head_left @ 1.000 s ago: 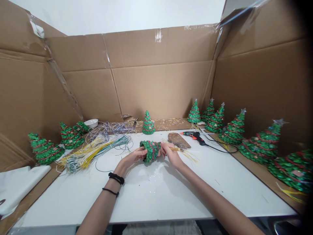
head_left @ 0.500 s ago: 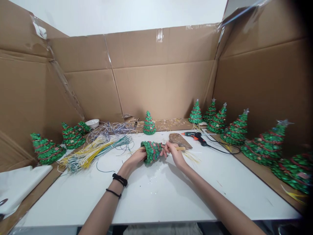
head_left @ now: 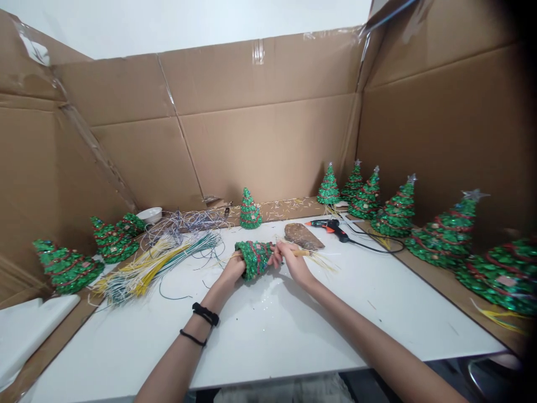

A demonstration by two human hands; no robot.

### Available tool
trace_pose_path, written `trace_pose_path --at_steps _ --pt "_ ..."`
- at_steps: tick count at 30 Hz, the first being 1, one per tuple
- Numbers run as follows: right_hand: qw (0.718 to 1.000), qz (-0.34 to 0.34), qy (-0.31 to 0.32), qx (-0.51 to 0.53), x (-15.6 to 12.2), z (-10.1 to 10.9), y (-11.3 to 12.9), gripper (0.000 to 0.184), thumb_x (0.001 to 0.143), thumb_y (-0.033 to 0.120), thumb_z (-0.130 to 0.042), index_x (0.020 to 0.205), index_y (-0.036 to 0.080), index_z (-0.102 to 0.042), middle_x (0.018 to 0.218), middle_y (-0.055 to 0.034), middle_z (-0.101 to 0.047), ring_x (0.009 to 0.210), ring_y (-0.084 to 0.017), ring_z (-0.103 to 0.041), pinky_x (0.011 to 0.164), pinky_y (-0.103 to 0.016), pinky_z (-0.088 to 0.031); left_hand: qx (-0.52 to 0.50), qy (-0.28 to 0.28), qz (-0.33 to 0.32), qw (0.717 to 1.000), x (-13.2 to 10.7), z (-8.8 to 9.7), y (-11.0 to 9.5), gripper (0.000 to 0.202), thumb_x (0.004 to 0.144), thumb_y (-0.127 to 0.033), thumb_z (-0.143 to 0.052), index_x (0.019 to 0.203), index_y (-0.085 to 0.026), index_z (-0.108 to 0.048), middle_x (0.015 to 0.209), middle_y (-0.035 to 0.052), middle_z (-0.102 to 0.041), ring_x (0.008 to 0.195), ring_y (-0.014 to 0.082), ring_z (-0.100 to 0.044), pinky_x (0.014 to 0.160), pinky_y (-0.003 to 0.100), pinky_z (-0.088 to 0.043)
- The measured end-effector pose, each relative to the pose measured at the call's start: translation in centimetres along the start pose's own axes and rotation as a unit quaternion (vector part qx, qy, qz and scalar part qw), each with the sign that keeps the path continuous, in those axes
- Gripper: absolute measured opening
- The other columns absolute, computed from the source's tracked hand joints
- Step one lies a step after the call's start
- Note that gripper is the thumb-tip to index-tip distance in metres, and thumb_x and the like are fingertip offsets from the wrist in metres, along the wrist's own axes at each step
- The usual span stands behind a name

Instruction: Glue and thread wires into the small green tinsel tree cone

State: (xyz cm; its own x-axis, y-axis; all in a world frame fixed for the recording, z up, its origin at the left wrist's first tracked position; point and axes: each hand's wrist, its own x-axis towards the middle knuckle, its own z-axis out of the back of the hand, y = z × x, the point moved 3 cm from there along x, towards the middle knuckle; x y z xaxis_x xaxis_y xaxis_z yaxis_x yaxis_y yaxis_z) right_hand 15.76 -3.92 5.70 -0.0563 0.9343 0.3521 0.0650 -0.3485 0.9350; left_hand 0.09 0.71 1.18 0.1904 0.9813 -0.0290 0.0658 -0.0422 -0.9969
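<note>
A small green glittery Christmas tree ornament (head_left: 254, 260) with red garland lies tilted on its side above the white table, its top toward the right. My left hand (head_left: 234, 268) is closed on its base, with the fingertips hidden in or behind the base. At the tree's top, my right hand (head_left: 291, 262) pinches a slim tool with a tan handle (head_left: 301, 253). The handle sticks out to the right, and the tool's tip is hidden by fingers and tree. Just beyond the right hand lies a brown, glue-marked board (head_left: 302, 236).
A black-and-orange glue gun (head_left: 331, 226) with its cord lies behind right. Several star-topped trees (head_left: 394, 207) line the right side. One tree (head_left: 250, 211) stands at the back. Left are bundled yellow, white and green wires (head_left: 155, 266), trees (head_left: 69, 271) and a white bowl (head_left: 150, 215).
The camera view has turned slightly, so the scene shifts left. Both hands keep their hold on the tree and the tool, with little visible movement.
</note>
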Motion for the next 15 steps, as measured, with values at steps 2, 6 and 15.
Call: trace_pose_path --at_steps 2,6,15 --pt "1.000 0.002 0.003 0.005 0.02 0.01 -0.14 0.056 0.083 0.062 -0.041 0.045 0.022 -0.038 0.040 0.0018 -0.046 0.053 -0.016 -0.057 0.066 -0.030 -0.043 -0.008 0.006 -0.020 1.000 0.25 0.24 0.21 0.024 0.053 -0.011 -0.060 0.076 -0.012 -0.065 0.063 0.0040 -0.068 0.056 0.0172 -0.062 0.054 0.026 -0.049" --pt "1.000 0.011 0.006 0.008 0.02 0.06 -0.42 0.056 0.085 0.059 -0.041 0.044 0.021 -0.039 0.040 0.0019 -0.046 0.053 -0.016 -0.058 0.068 -0.030 -0.043 0.000 0.019 -0.038 0.999 0.55 0.67 0.58 0.020 0.057 -0.017 -0.066 0.076 -0.012 -0.065 0.067 0.0058 -0.069 0.065 0.0198 -0.065 0.056 0.027 -0.050" --pt "1.000 0.011 -0.001 0.018 -0.01 0.02 -0.56 0.056 0.084 0.062 -0.041 0.044 0.022 -0.038 0.039 0.0019 -0.045 0.052 -0.016 -0.057 0.066 -0.031 -0.042 -0.002 0.043 -0.048 0.998 0.90 0.45 0.91 0.026 0.062 -0.023 -0.068 0.086 -0.012 -0.065 0.068 0.0064 -0.069 0.063 0.0181 -0.063 0.053 0.025 -0.048"
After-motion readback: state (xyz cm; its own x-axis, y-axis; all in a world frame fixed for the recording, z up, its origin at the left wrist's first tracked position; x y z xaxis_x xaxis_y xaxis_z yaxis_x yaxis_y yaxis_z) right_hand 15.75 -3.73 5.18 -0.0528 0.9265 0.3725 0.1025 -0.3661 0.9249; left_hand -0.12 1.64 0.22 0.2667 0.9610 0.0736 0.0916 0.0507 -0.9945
